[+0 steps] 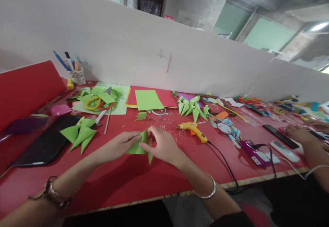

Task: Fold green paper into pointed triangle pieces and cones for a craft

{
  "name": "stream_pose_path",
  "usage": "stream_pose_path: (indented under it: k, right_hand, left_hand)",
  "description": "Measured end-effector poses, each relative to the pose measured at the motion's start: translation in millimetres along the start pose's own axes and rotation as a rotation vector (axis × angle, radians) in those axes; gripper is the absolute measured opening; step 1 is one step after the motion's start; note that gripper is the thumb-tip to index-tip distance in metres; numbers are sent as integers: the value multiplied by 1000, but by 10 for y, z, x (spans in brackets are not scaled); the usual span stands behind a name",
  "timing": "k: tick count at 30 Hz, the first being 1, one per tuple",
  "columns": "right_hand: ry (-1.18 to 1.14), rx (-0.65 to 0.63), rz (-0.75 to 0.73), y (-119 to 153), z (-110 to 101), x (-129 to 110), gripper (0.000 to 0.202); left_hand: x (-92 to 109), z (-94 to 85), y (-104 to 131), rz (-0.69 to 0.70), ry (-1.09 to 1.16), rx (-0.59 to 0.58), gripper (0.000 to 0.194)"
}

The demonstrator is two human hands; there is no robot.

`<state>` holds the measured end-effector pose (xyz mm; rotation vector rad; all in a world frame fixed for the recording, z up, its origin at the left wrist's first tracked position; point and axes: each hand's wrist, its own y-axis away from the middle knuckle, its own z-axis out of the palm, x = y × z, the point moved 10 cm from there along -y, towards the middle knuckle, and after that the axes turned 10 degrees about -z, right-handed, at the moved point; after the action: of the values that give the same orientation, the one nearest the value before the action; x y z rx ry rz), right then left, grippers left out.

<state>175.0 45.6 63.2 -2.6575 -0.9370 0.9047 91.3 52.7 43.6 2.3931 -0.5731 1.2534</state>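
A folded piece of green paper (137, 147) is held between both hands above the red table. My left hand (119, 146) grips its left side, thumb on top. The right side is pinched by the thumb and fingers of my right hand (161, 144); a pointed flap hangs below. Just behind lies a small folded green piece (141, 116). A folded green paper flower (80, 134) rests on a black tray (48, 148) to the left. The yellow glue gun (193, 129) lies right of my right hand.
Scissors (93, 103) lie among green scraps at back left, near a pen cup (77, 75). A green sheet (148, 99) and folded green cones (191, 107) are at the back. A purple socket box (258, 154) and another person's hand (300, 133) are at right.
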Motion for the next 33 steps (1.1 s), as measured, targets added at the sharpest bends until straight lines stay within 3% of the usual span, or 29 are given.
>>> stream_pose_path:
  k: [3,6,12,16,21,23,26,29,33]
  right_hand:
    - [29,4,19,5,-3,51,12]
    - [22,-8,10,7,-7,31,16]
    - [-79,-82,-62,-4,120,-110,26]
    - [-242,33,-16,-6,105,49,30]
    - [-569,237,165,35,114,404,28]
    - [-704,224,184,29,198,416,25]
    - [-807,156,173,16,307,340,25]
    - [-877,115,178,24,368,289,26]
    - [-954,141,272,66,419,350,26]
  left_hand:
    - [-54,47,-45,4,-68,-53,32]
    - [-66,69,-70,3,-78,-104,32]
    - [-27,49,-144,14,-19,-33,36]
    - [-61,-14,-151,40,-29,-10,35]
    - [-295,-266,-188,17,-213,137,31]
    - [-296,-315,-183,57,-341,243,24]
    - [-146,-218,-136,164,-418,326,26]
    - [-81,-116,-122,120,-288,322,24]
    - [-183,-100,-137,-14,-101,322,32]
